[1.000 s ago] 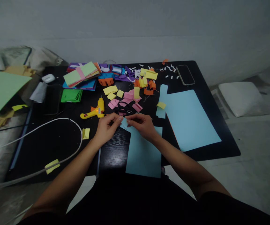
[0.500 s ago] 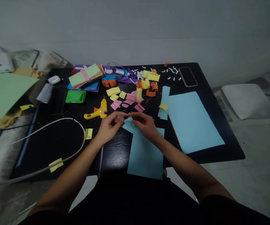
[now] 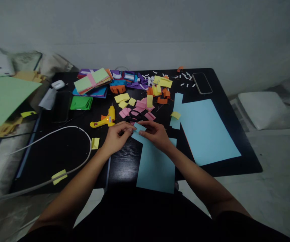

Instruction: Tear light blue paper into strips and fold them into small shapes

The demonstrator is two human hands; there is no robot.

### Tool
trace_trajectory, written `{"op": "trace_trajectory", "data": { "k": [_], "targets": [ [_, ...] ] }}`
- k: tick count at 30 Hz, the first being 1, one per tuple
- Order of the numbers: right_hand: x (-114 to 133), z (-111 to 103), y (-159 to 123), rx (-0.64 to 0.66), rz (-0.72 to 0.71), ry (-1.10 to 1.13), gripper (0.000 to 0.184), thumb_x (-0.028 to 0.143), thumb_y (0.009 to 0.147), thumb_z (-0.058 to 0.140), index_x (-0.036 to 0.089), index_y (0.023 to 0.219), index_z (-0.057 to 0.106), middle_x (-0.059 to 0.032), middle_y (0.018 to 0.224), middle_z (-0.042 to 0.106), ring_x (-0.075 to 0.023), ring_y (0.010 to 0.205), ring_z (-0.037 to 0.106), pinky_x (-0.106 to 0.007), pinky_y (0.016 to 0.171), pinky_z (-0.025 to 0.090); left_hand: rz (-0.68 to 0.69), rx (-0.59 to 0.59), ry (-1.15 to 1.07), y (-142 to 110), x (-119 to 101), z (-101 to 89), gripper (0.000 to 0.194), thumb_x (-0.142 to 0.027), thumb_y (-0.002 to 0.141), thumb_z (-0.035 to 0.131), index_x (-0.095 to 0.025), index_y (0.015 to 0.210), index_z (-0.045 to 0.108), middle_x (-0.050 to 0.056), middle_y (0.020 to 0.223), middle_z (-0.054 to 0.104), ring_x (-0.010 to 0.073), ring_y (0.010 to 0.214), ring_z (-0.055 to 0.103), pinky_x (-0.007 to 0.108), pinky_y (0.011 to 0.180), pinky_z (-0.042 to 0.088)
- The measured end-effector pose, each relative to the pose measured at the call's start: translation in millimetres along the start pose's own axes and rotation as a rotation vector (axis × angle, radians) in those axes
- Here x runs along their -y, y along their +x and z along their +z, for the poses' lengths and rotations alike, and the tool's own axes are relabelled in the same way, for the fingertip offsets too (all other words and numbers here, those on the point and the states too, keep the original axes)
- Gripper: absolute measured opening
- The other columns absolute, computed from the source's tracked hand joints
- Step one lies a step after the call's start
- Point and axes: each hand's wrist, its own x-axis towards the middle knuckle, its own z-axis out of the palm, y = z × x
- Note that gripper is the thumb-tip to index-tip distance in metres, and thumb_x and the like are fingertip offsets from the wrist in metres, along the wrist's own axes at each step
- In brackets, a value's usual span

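Observation:
Between my hands is a small piece of light blue paper point(image 3: 140, 127), its upper part standing up and a crease across it. My left hand point(image 3: 118, 134) pinches its left side with thumb and forefinger. On the right side, my right hand point(image 3: 156, 133) grips it the same way, thumb in front. Below lies a larger light blue sheet point(image 3: 157, 168), reaching past the table's front edge. Just beyond my fingers are dark-handled scissors point(image 3: 135, 115), partly hidden. A yellow glue gun point(image 3: 106, 117) rests to the left of my left hand.
Pink paper pieces point(image 3: 141, 104), yellow pieces point(image 3: 122, 97) and white scraps point(image 3: 150, 80) lie at the back. Light blue sheets point(image 3: 209, 131) and a phone point(image 3: 202, 83) are on the right. A white cable point(image 3: 88, 137) loops across the left, near green folded paper point(image 3: 81, 103).
The small blue paper's upper part has come up into view between my fingers, where it was folded or hidden before. Both hands stay nearly in place.

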Motion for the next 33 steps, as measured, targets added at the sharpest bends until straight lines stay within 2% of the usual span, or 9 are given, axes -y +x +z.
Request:
{"op": "trace_trajectory", "data": {
  "k": [4,8,12,14,18,23,28,33],
  "targets": [
    [-2,0,-2,-0.003,-0.029,-0.084,0.042,0.025,0.076,0.083,0.022,0.117,0.076,-0.0092,0.125,0.076,-0.0239,0.110,0.074,-0.038,0.095,0.061,0.012,-0.051,0.026,-1,1,2.6,0.020,-0.031,0.097,0.063,-0.019,0.093,0.078,0.005,0.090,0.074,0.0158,0.076,0.068,0.028,0.070,0.053],
    [-4,0,-3,-0.041,-0.108,-0.236,0.037,0.024,0.082,0.077,0.024,0.119,0.077,-0.0081,0.123,0.076,-0.0216,0.104,0.074,-0.035,0.089,0.062,0.030,-0.086,0.038,0,-1,5.4,0.017,-0.032,0.094,0.067,-0.019,0.088,0.077,0.004,0.084,0.073,0.0163,0.077,0.067,0.028,0.069,0.052],
    [-4,1,-4,-0.110,-0.222,-0.414,0.025,0.028,0.090,0.072,0.024,0.114,0.078,-0.0071,0.112,0.079,-0.0207,0.093,0.075,-0.035,0.083,0.063,0.013,-0.095,0.048,1,-1,6.7,0.014,-0.031,0.091,0.070,-0.019,0.084,0.074,0.003,0.081,0.072,0.0157,0.074,0.066,0.027,0.067,0.052],
    [-3,1,-5,-0.132,-0.298,-0.512,0.018,0.030,0.093,0.072,0.024,0.109,0.078,-0.0068,0.105,0.080,-0.0218,0.092,0.076,-0.037,0.086,0.062,-0.006,-0.099,0.047,1,1,7.0,0.014,-0.031,0.090,0.070,-0.019,0.083,0.072,0.003,0.079,0.071,0.0149,0.071,0.065,0.027,0.066,0.051],
    [-3,-1,-6,-0.086,-0.459,-0.646,0.011,0.026,0.099,0.065,0.024,0.102,0.075,-0.0082,0.113,0.078,-0.0238,0.110,0.073,-0.042,0.101,0.058,-0.047,-0.089,0.047,1,2,7.8,0.011,-0.029,0.087,0.069,-0.019,0.082,0.068,0.001,0.076,0.068,0.0143,0.069,0.064,0.026,0.064,0.051],
    [-3,2,-8,-0.039,-0.595,-0.696,0.011,0.023,0.102,0.062,0.021,0.101,0.072,-0.0124,0.121,0.073,-0.0233,0.117,0.069,-0.041,0.103,0.056,-0.081,-0.054,-0.001,1,2,8.1,0.008,-0.024,0.085,0.067,-0.021,0.090,0.062,-0.002,0.077,0.066,0.0134,0.070,0.064,0.024,0.063,0.050],
    [-4,7,-12,-0.039,-0.591,-0.671,0.011,0.024,0.102,0.062,0.023,0.101,0.072,-0.0106,0.117,0.071,-0.0231,0.112,0.069,-0.041,0.101,0.056,-0.073,-0.030,-0.071,1,4,7.9,0.014,-0.017,0.081,0.064,-0.021,0.095,0.062,-0.002,0.083,0.067,0.0129,0.074,0.064,0.024,0.068,0.051],
    [-1,10,-13,-0.070,-0.538,-0.650,0.008,0.027,0.099,0.066,0.023,0.095,0.072,-0.0102,0.113,0.071,-0.0240,0.111,0.068,-0.042,0.100,0.056,-0.107,-0.041,-0.159,1,8,8.8,0.014,-0.024,0.084,0.070,-0.021,0.096,0.064,0.001,0.088,0.069,0.0141,0.076,0.066,0.025,0.069,0.052]
  ]
}}
